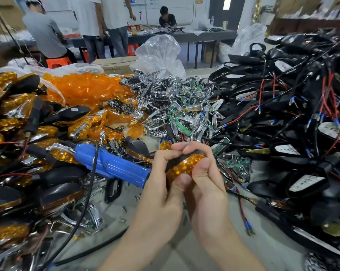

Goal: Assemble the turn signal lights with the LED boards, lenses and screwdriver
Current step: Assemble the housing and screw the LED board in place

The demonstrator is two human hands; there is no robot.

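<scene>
amber-faced and black-backed, the turn signal light sits pinched between both your hands, held just above the grey table in the near middle of the view. your left hand curls its fingers over the black top edge and presses its thumb against the amber lens from below; your right hand wraps round the other side, its thumb flat on the lens and its fingers folded over the back. the two thumbs lie close together on the amber face. just to the left of your left hand lies the blue screwdriver, resting on its side with its black cord looping toward you. small loose screws are scattered on the table beneath it. further left a heap of finished lights with amber faces and black shells fills the edge. behind the screwdriver is a mound of loose amber lenses, and beside it, straight ahead of your hands, a tangle of chrome reflectors mixed with green boards. to the right, black housings with red and black wires pile high. a clear plastic bag stands behind the chrome pile, and several people work at another table beyond it.
</scene>
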